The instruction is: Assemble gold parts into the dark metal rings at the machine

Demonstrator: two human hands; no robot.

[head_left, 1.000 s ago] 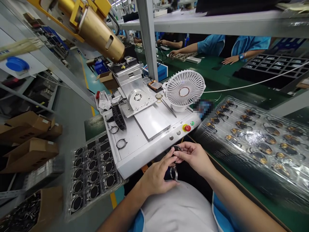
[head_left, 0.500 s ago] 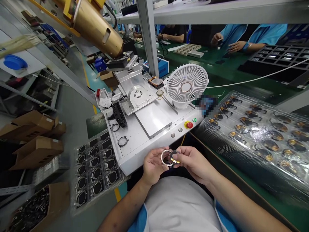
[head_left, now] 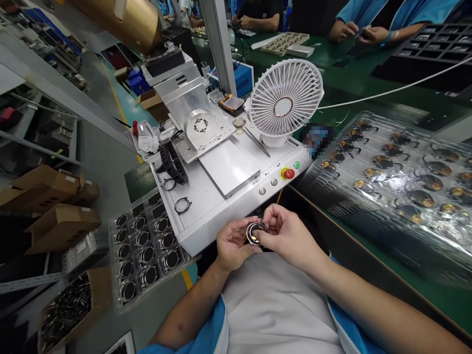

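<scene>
My left hand (head_left: 235,244) is closed on the edge of a silver round watch case (head_left: 249,235), held just in front of my body. My right hand (head_left: 285,235) pinches a dark round watch module (head_left: 259,229) with gold patches, which lies at the opening of the case. The thumb presses over it and hides part of it. Whether the module is fully seated inside the case, I cannot tell. Both hands are close together, below the front edge of a white machine base (head_left: 206,214).
A white fan (head_left: 283,105), tweezers (head_left: 257,141) and a red stop button (head_left: 289,174) are on the machine. Left stands a tray of round watch parts (head_left: 147,254); right, a clear tray of dark-and-gold modules (head_left: 401,167). Co-workers' hands (head_left: 363,34) are across the bench.
My right hand has moved left, bringing the module from beside the watch case over its opening. The view has shifted slightly. A co-worker's hands across the bench have come closer together.
</scene>
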